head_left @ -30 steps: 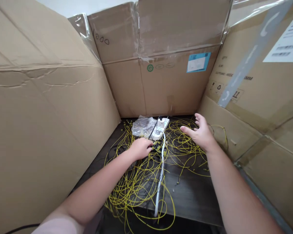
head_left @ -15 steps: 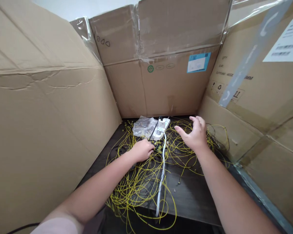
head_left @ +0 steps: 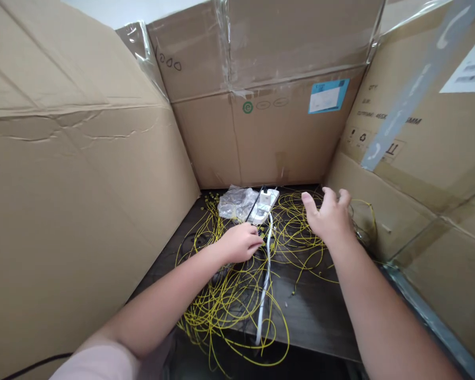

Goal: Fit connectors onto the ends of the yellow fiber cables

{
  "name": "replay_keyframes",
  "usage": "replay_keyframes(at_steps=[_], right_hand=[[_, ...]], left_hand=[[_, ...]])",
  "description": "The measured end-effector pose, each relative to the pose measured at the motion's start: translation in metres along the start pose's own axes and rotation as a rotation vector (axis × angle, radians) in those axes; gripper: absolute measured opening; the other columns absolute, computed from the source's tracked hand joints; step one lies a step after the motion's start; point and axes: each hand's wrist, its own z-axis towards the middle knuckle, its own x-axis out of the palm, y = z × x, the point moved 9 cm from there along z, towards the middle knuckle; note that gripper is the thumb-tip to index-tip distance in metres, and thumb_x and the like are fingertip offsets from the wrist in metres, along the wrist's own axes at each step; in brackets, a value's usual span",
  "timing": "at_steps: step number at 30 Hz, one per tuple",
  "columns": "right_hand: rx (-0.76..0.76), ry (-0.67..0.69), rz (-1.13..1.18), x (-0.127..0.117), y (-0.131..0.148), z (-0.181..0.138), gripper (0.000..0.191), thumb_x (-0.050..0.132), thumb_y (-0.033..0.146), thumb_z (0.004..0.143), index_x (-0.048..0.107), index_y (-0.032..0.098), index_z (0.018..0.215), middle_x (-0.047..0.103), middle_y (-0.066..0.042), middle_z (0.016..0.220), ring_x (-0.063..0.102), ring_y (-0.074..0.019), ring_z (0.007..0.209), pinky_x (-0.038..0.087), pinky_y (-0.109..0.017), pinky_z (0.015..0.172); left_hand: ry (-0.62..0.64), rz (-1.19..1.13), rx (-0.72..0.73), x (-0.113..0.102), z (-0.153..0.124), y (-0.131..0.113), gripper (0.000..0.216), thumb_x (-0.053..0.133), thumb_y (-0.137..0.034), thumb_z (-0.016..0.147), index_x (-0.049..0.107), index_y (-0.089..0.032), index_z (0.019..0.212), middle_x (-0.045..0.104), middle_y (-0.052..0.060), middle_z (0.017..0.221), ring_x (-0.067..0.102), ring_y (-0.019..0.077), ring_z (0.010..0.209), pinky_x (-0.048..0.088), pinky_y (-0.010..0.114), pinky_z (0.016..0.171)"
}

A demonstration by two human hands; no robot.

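Note:
My left hand (head_left: pixel 242 243) is closed over the tangle of thin yellow wires (head_left: pixel 217 301), just left of a white power cord (head_left: pixel 263 295). What its fingers hold, if anything, is hidden, though dark pieces and yellow ends show beside the fingertips. Over a second loose coil of yellow wires (head_left: pixel 295 224), my right hand (head_left: pixel 330 216) is open, with the fingers spread and nothing in them. Behind my left hand lie a white power strip (head_left: pixel 274 196) with a plug in it and a crumpled clear plastic bag (head_left: pixel 235 203). A thin black cord (head_left: pixel 254 205) runs down from the plug area.
Cardboard boxes stand on the left (head_left: pixel 83 211), at the back (head_left: pixel 281 142) and on the right (head_left: pixel 419 174), closing in the dark tabletop (head_left: pixel 316 316). Yellow loops hang over its front edge. A dark cable (head_left: pixel 39 364) crosses the lower left corner.
My right hand has moved to the right, with its fingers still spread. My left hand has shifted slightly right and remains closed. The view has also tilted a little.

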Motion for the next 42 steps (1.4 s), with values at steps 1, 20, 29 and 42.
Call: replay_keyframes(at_steps=[1, 20, 29, 42], right_hand=[[0.000, 0.006, 0.001, 0.002, 0.000, 0.000, 0.078, 0.026, 0.071, 0.079, 0.039, 0.012, 0.128, 0.024, -0.025, 0.133, 0.052, -0.0379, 0.100, 0.041, -0.049, 0.079], [-0.115, -0.037, -0.157, -0.007, 0.023, -0.011, 0.058, 0.028, 0.059, 0.086, 0.054, 0.016, 0.115, 0.041, -0.019, 0.125, 0.055, -0.0313, 0.090, 0.043, -0.043, 0.070], [-0.474, 0.117, 0.135, 0.007, 0.068, -0.035, 0.037, 0.039, 0.041, 0.088, 0.060, 0.020, 0.110, 0.052, -0.011, 0.118, 0.057, -0.0220, 0.090, 0.046, -0.036, 0.079], [-0.538, 0.662, 0.651, 0.067, 0.088, -0.070, 0.023, 0.049, 0.030, 0.086, 0.065, 0.015, 0.081, 0.059, -0.001, 0.064, 0.054, -0.0108, 0.057, 0.042, -0.023, 0.055]], left_hand=[[0.035, 0.024, 0.024, 0.005, 0.004, -0.005, 0.021, 0.049, -0.024, 0.083, 0.069, -0.020, 0.087, 0.061, 0.006, 0.079, 0.052, 0.0172, 0.078, 0.044, 0.029, 0.068], [0.098, 0.034, -0.011, 0.021, 0.015, 0.008, 0.022, 0.051, -0.025, 0.081, 0.070, -0.017, 0.073, 0.059, 0.006, 0.075, 0.051, 0.0184, 0.079, 0.043, 0.030, 0.070], [-0.253, -0.260, -0.231, -0.019, -0.005, 0.034, 0.017, 0.055, -0.023, 0.079, 0.069, -0.017, 0.071, 0.060, 0.004, 0.072, 0.053, 0.0155, 0.075, 0.044, 0.031, 0.075], [-0.479, -0.636, -0.322, -0.015, -0.011, 0.033, 0.019, 0.054, -0.025, 0.081, 0.066, -0.012, 0.074, 0.059, 0.004, 0.066, 0.053, 0.0110, 0.059, 0.043, 0.024, 0.056]])
